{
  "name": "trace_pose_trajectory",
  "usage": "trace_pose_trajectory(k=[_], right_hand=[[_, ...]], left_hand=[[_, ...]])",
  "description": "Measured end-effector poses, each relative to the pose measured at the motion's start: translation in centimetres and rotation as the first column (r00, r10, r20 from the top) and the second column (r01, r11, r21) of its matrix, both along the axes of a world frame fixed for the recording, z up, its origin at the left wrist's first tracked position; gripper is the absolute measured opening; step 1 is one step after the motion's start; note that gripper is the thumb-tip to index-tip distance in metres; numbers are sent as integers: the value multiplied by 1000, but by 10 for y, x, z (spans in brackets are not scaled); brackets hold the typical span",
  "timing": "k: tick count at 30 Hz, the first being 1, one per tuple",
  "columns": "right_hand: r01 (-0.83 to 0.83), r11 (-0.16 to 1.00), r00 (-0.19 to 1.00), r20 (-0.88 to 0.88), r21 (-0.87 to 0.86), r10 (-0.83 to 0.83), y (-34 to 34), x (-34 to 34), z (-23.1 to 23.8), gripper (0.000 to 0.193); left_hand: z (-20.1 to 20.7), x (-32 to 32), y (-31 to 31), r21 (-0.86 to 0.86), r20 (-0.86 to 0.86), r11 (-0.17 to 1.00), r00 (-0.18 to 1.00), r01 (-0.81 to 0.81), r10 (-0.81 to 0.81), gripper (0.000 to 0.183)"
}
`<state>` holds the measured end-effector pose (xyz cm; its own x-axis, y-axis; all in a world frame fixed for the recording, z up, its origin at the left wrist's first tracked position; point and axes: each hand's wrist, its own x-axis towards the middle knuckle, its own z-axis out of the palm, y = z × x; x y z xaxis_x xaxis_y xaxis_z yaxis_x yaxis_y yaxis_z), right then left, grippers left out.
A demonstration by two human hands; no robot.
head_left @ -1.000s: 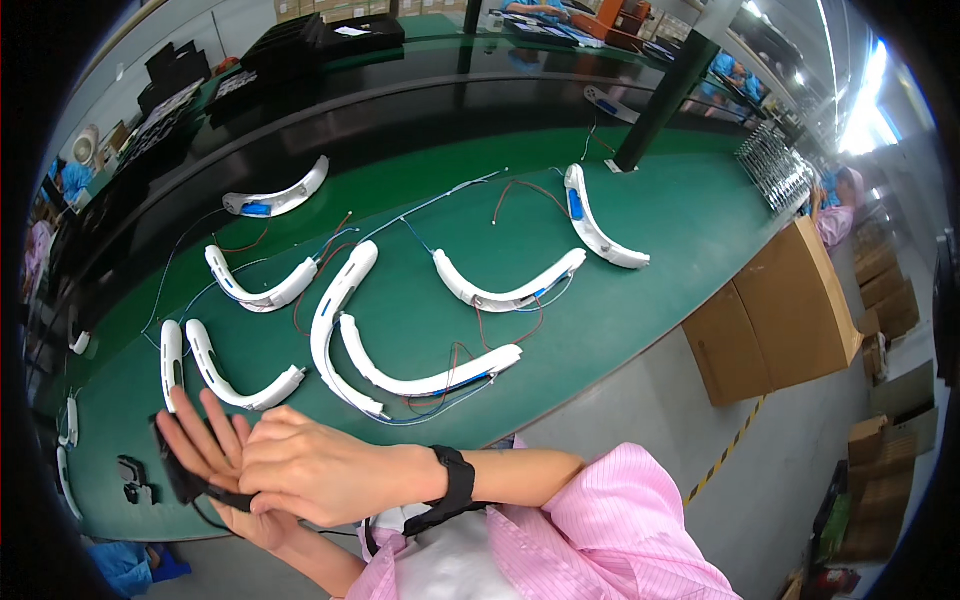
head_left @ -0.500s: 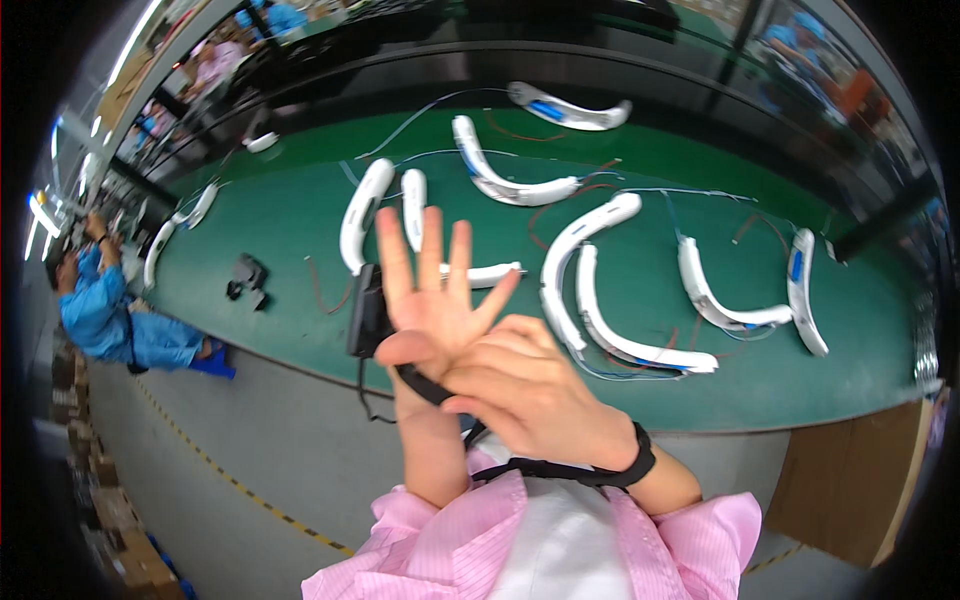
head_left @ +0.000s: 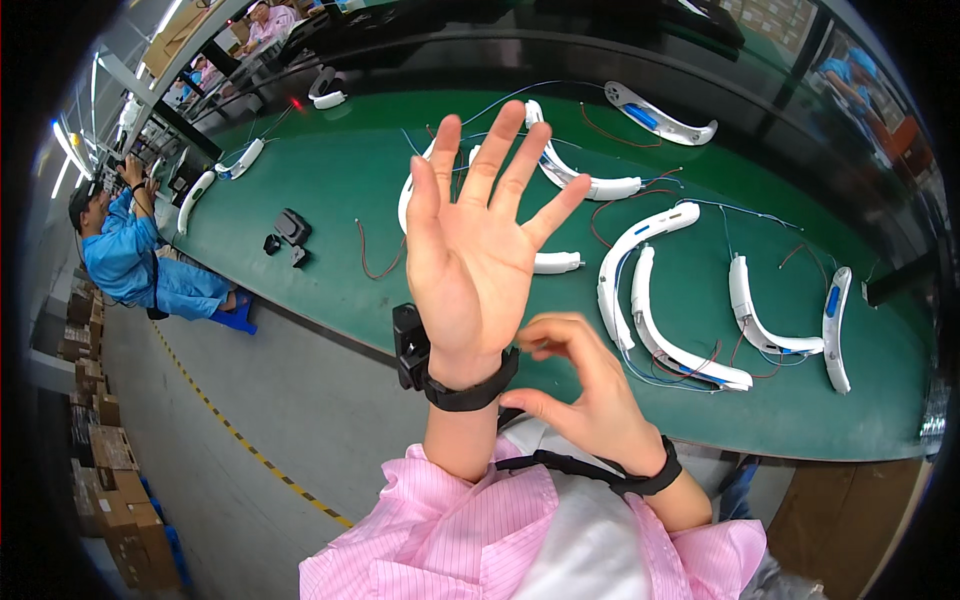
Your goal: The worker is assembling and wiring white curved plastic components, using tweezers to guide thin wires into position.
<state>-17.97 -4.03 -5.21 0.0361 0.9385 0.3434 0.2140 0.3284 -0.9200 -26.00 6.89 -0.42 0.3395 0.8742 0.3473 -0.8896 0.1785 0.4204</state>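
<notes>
At far left, brown cartons (head_left: pixel 113 447) are standing on the grey floor (head_left: pixel 250 370), and a person (head_left: pixel 140 262) in blue cloth is sitting beside the smooth green desk (head_left: pixel 320 285). Small, boxy black pieces (head_left: pixel 291 228) are lying near its front edge, a strip of green parting them from a thin red wire (head_left: pixel 373 277). The left hand (head_left: pixel 475 250) is spreading wide, palm to the view, holding nothing; round its wrist a black strap (head_left: pixel 470 392) is wrapping, a blocky device (head_left: pixel 410 345) sitting on its left side. Just beside, the right hand (head_left: pixel 590 390) is half curling, thumb and fingers apart near the strap; whether it is touching, I cannot tell. Further right, smooth, white, curved shells (head_left: pixel 655 332) are lying with slim wires trailing, and bare green is running between them and the bending front edge.
</notes>
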Motion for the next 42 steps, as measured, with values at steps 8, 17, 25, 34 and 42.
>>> trace_pose_trajectory(k=[8,17,25,34,42], right_hand=[[-119,979,987,-123,-167,99,0,1,-4,22],[-161,966,971,-144,203,192,-20,19,14,10],[-208,951,960,-139,229,243,-30,32,20,8],[-345,937,866,-401,-45,300,-10,14,-7,12],[-337,941,878,-366,-16,308,-9,22,-2,11]], left_hand=[[7,9,-4,284,-221,959,972,-13,78,50],[-16,7,28,819,-365,557,628,-134,687,55],[-18,-4,29,647,-486,752,690,-130,537,54],[11,-1,9,357,-124,848,920,391,-372,57],[14,-3,11,361,-79,791,861,494,-502,57]])
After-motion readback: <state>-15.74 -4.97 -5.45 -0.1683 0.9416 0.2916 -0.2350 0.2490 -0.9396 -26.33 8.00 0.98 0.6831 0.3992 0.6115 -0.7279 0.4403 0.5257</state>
